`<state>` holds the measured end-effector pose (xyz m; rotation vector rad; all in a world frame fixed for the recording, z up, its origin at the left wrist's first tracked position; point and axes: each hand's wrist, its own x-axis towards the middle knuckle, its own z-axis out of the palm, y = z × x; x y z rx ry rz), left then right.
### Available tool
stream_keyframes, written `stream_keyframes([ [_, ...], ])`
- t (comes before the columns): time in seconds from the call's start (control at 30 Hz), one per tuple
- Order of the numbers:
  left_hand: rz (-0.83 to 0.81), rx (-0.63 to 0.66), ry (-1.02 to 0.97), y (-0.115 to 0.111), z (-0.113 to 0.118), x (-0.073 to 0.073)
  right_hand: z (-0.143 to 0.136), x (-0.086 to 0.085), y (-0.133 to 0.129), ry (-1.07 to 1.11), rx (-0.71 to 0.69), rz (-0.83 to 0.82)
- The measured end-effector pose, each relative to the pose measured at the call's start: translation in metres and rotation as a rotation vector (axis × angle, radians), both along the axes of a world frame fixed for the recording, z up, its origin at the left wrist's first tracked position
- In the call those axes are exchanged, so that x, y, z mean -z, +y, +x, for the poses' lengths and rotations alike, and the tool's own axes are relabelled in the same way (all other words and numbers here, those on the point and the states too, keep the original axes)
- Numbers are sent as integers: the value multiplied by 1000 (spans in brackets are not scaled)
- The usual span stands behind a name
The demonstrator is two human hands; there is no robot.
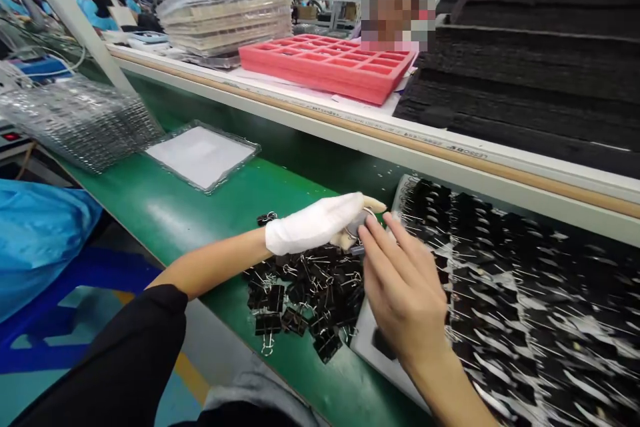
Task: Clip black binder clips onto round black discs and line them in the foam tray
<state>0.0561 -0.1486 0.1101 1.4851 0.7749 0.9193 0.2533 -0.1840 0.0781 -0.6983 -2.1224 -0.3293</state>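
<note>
My left hand, in a white glove with bare fingertips, reaches over the bench with its fingers closed around a small grey piece. A thin shiny curved edge shows on that piece; fingers cover most of it, so its kind is unclear. My bare right hand meets it from the right, fingertips pressed on the same piece. Loose black binder clips lie in a pile below my hands. To the right, a pale tray carries dense rows of black clips with wire handles sticking up.
A white sheet in a clear sleeve lies on the green bench. Clear plastic trays are stacked at left. The raised shelf holds a red compartment tray and black foam stacks. A person is opposite.
</note>
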Motion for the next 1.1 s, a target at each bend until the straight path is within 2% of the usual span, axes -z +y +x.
stream_keyframes([
  [0.07,50,42,92,0,-6,-4,-4,3,-2,-3,16,-63],
  [0.13,112,81,197,-1,-11,-10,-9,3,-5,204,-23,-233],
  [0.23,196,70,374,-6,-13,-15,-11,-2,-3,608,-138,-744],
  [0.3,234,79,469,-8,-13,-17,-10,-5,2,718,-249,-1097],
  [0.33,243,102,494,-7,-15,-18,-9,-7,4,739,-297,-1227],
  [0.4,261,157,488,-3,-23,-21,-6,-9,9,807,-340,-1363],
  [0.5,317,140,565,13,-43,-24,-2,-11,14,965,-315,-1385],
  [0.6,397,-9,1003,31,-57,-19,1,-12,16,1043,-308,-1412],
  [0.63,396,-24,1149,36,-59,-14,1,-12,16,1046,-312,-1426],
  [0.7,366,75,1281,42,-58,-5,2,-11,16,1035,-318,-1443],
  [0.8,370,306,1132,45,-56,2,3,-9,16,1001,-308,-1443],
  [0.87,380,353,1008,45,-60,-3,6,-8,16,964,-286,-1437],
  [1.0,322,302,875,45,-77,-23,10,-8,16,910,-252,-1456],
  [1.1,310,186,747,39,-78,-32,5,-9,15,909,-232,-1535],
])
